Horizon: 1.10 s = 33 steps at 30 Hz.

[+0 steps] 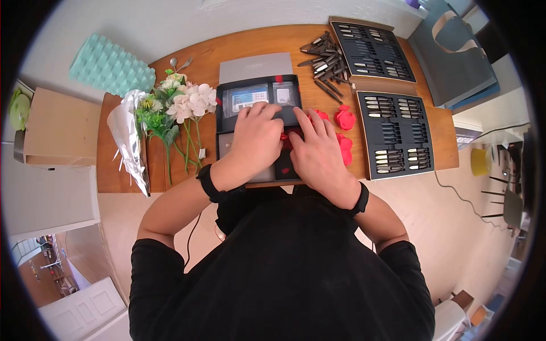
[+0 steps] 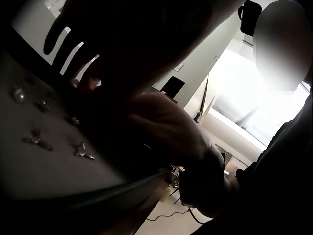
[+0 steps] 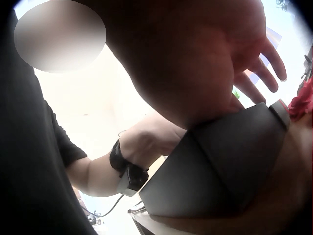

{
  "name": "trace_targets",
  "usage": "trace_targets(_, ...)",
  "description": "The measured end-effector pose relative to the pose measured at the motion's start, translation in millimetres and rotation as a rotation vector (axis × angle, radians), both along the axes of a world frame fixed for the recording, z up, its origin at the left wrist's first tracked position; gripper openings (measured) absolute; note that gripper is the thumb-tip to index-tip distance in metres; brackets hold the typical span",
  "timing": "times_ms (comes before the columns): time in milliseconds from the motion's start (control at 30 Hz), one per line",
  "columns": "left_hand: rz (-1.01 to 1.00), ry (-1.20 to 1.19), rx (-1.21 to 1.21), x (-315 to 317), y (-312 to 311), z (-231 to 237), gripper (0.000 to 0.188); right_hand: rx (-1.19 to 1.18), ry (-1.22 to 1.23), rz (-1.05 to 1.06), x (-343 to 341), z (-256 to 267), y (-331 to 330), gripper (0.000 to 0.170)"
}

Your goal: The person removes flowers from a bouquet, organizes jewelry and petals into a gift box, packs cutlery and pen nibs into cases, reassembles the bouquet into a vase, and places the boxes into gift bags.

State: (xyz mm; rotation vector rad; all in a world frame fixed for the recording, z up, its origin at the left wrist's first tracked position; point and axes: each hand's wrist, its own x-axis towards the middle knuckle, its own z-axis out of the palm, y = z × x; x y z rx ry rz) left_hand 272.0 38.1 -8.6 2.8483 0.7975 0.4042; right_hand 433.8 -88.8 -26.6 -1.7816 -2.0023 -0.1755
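Note:
A black box point(image 1: 220, 124) with inner compartments lies in front of me. Its back part holds clear bags with labelled cards point(image 1: 248, 98). In the left wrist view, a pearl stud point(image 2: 18, 94) and small metal jewellery pieces point(image 2: 83, 151) sit on its pale lining. My left hand point(image 1: 257, 139) reaches over the box's middle, fingers bent at a red petal point(image 1: 284, 137); whether it pinches the petal, I cannot tell. Over the right side lies my right hand point(image 1: 319, 156), fingers extended and spread, thumb tip beside the petal. The hands partly hide the dark front-right compartment.
Red artificial flowers point(image 1: 344, 117) lie right of the box. Farther right are two trays of dark pen-like pieces point(image 1: 396, 136), point(image 1: 375, 50) and a loose pile of them point(image 1: 327, 62). Artificial flowers point(image 1: 195, 102) and silver foil point(image 1: 129, 136) lie left. A grey lid point(image 1: 255, 67) is behind.

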Motion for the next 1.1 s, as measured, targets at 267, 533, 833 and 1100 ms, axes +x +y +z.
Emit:
trace_targets(267,-0.063,-0.052,0.126,-4,0,-1,0.016,-0.032,-0.036,-0.009,2,3,-5,0.025)
trace_targets(533,-0.04,0.037,0.101,1,4,-10,0.01,-0.061,-0.083,-0.022,3,4,-9,0.027)
trace_targets(833,-0.044,-0.055,0.135,-15,-6,18,0.023,-0.013,0.011,0.003,5,13,-21,0.04)
trace_targets(1100,-0.261,-0.139,0.074,-17,6,32,0.032,-0.01,0.09,0.016,-8,20,-37,0.041)
